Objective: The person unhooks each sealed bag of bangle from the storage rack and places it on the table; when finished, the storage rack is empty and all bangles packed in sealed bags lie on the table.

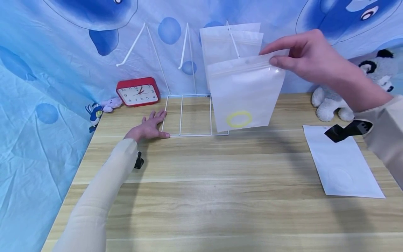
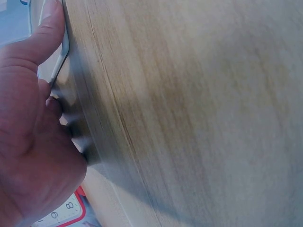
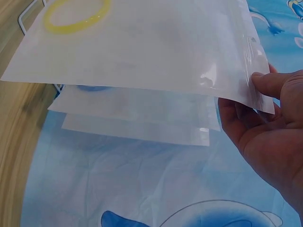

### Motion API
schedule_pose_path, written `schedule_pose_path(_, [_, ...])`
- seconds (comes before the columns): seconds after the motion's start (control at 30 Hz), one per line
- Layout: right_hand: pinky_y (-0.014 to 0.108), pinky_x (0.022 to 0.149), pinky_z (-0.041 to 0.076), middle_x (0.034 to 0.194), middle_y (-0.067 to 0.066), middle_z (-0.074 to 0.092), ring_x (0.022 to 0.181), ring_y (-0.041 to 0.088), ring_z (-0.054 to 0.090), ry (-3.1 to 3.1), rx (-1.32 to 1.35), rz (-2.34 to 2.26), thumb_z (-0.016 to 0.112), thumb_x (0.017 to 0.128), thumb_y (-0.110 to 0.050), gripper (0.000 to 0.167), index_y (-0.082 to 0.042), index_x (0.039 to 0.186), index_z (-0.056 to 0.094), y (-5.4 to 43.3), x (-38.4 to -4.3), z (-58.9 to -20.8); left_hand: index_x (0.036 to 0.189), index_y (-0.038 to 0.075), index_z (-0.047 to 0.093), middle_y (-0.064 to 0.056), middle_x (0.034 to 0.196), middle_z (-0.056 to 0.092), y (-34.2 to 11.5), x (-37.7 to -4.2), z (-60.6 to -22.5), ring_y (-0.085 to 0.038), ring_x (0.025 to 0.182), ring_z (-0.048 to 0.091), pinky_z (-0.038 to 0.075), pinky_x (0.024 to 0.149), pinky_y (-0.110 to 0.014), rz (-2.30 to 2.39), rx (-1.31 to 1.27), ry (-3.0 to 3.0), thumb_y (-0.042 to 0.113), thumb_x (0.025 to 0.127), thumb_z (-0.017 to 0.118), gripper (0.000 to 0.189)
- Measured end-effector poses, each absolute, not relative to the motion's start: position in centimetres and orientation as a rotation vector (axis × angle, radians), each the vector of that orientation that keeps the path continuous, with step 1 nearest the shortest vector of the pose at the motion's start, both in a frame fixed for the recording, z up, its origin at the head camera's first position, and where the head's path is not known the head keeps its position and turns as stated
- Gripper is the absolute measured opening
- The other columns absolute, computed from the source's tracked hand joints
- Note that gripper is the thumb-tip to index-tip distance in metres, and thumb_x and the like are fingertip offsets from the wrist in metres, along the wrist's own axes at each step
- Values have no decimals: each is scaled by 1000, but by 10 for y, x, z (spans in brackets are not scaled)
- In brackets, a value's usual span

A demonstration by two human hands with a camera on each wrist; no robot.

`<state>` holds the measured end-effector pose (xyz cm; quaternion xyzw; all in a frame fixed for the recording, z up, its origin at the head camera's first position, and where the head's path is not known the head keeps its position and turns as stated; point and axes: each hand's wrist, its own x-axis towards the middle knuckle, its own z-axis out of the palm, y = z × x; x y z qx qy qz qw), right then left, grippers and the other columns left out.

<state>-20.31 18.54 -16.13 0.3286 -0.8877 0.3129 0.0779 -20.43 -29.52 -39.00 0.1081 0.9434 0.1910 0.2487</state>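
My right hand (image 1: 310, 57) pinches the upper right corner of a white zip bag (image 1: 245, 91), thumb in front and fingers behind. A yellow ring (image 1: 239, 119) shows through the bag's lower part. The bag's top edge overlaps the tip of a white hook prong (image 1: 233, 42) in the head view. Two more white bags (image 1: 231, 43) hang on that prong behind it; a bluish shape shows through one in the right wrist view. My left hand (image 1: 148, 126) rests spread on the left side of the white wire rack's base (image 1: 196, 135), thumb along the front corner.
Two other prongs (image 1: 131, 44) of the rack stick forward bare. A red clock (image 1: 138, 91) and small plush toys (image 1: 110, 104) stand at the back left. At right, another white bag (image 1: 341, 164) lies flat before a panda plush (image 1: 330, 101). A blue patterned cloth (image 1: 37, 147) hangs behind.
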Motion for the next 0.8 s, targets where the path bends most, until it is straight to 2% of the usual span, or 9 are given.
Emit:
schedule_pose_path(0.07, [23, 49, 33, 96, -3, 68, 59, 15, 45, -2668, 970, 941, 64, 98, -5, 31, -13, 127, 71, 189, -202, -161, 161, 11, 3, -12, 167, -6, -295, -204, -390, -39, 149, -15, -9, 115, -62, 522, 292, 2572, 47, 87, 74, 109])
schedule_pose_path(0.4, [22, 52, 33, 88, -7, 68, 66, 14, 48, -2797, 729, 1121, 65, 99, -13, 25, -17, 122, 74, 222, -200, -168, 161, 11, 3, -12, 167, -7, -297, -202, -390, -38, 149, -16, -10, 115, -62, 524, 291, 2577, 46, 88, 74, 108])
schedule_pose_path(0.6, [11, 63, 43, 97, -5, 66, 74, 14, 55, -2909, 537, 1061, 62, 101, -20, 26, -16, 124, 72, 247, -197, -177, 161, 11, 3, -11, 167, -7, -297, -201, -389, -39, 149, -16, -10, 115, -62, 526, 295, 2572, 47, 88, 73, 108])
schedule_pose_path(0.8, [9, 62, 43, 99, -7, 61, 76, 13, 53, -2972, 395, 951, 59, 102, -16, 28, -9, 127, 68, 270, -194, -188, 162, 12, 3, -11, 167, -7, -296, -201, -387, -39, 149, -15, -10, 115, -62, 532, 290, 2572, 48, 87, 74, 109])
